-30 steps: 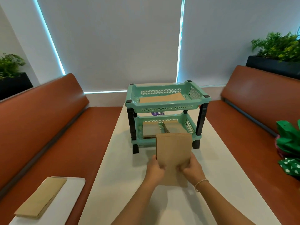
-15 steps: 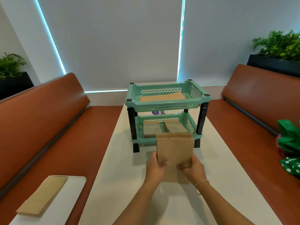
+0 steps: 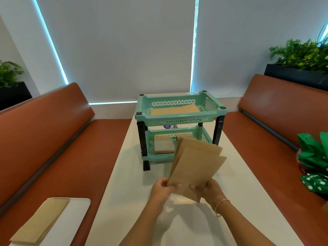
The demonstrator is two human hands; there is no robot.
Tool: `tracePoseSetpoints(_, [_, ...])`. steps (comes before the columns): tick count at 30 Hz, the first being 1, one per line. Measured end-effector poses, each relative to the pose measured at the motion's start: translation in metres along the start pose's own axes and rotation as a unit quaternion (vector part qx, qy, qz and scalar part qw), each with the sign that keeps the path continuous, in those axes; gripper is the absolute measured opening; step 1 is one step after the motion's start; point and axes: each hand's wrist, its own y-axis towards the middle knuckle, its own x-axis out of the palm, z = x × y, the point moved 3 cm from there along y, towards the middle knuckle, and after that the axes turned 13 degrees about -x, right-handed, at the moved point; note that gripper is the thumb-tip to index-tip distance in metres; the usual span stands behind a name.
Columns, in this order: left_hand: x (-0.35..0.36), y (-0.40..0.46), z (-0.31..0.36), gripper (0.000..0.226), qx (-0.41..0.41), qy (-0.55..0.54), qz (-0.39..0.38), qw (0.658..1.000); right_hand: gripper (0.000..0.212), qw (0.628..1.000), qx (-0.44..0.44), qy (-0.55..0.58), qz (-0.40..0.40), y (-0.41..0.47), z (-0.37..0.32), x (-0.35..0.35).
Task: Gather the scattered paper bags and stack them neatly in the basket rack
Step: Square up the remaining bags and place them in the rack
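Note:
My left hand (image 3: 164, 189) and my right hand (image 3: 209, 189) grip the near end of a small stack of brown paper bags (image 3: 195, 166), held tilted to the right above the white table (image 3: 239, 201). Just behind it stands the mint green two-tier basket rack (image 3: 177, 119). A flat brown bag (image 3: 174, 110) lies in the top basket. More brown bags (image 3: 164, 144) lie in the bottom basket, partly hidden by the held stack. Another brown bag (image 3: 40, 222) rests on a white tray (image 3: 78, 208) on the left bench.
Orange-brown benches (image 3: 53, 148) run along both sides of the table. Green gift bags (image 3: 314, 160) sit on the right bench. Planters with green plants (image 3: 301, 54) stand behind both backrests. A purple label (image 3: 169, 126) shows behind the rack.
The stack of bags has lifted and tilted to the right, its sheets fanning apart slightly. Both hands have stayed on its near end.

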Motion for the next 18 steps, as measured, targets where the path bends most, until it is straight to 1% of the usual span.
tracePoseSetpoints(2, [0.003,-0.005,0.007,0.042,-0.003,-0.151,-0.047,0.987,0.024,0.995,0.0,0.104,0.004,0.002,-0.01,0.004])
tracePoseSetpoints(3, [0.007,-0.007,0.011,0.049,0.002,-0.194,-0.077,0.978,0.025,0.989,-0.005,0.147,0.003,0.003,-0.017,0.006])
tracePoseSetpoints(4, [0.013,-0.011,0.015,0.057,0.007,-0.214,-0.103,0.971,0.027,0.985,-0.013,0.174,0.001,0.003,-0.025,0.009])
tracePoseSetpoints(6, [0.023,-0.02,0.026,0.067,0.027,-0.219,-0.125,0.967,0.029,0.979,-0.04,0.202,-0.005,0.005,-0.043,0.016])
tracePoseSetpoints(7, [0.026,-0.024,0.033,0.063,0.04,-0.223,-0.124,0.966,0.028,0.976,-0.054,0.213,-0.002,0.006,-0.051,0.018])
tracePoseSetpoints(9, [0.028,-0.027,0.047,0.046,0.069,-0.226,-0.107,0.966,0.027,0.972,-0.078,0.22,0.014,0.009,-0.067,0.017])
tracePoseSetpoints(11, [0.024,-0.033,0.063,0.038,0.103,-0.215,-0.098,0.966,0.033,0.969,-0.107,0.221,0.037,0.011,-0.084,0.011])
tracePoseSetpoints(13, [0.017,-0.04,0.078,0.037,0.136,-0.185,-0.094,0.969,0.039,0.956,-0.131,0.252,0.076,0.015,-0.101,-0.002])
tracePoseSetpoints(15, [0.005,-0.048,0.095,0.037,0.149,-0.153,-0.082,0.973,0.038,0.94,-0.143,0.291,0.108,0.019,-0.121,-0.018])
tracePoseSetpoints(16, [-0.002,-0.049,0.104,0.038,0.156,-0.139,-0.074,0.975,0.039,0.936,-0.148,0.296,0.12,0.021,-0.131,-0.027])
tracePoseSetpoints(18, [-0.013,-0.057,0.125,0.042,0.169,-0.111,-0.06,0.978,0.05,0.936,-0.166,0.281,0.131,0.029,-0.15,-0.043])
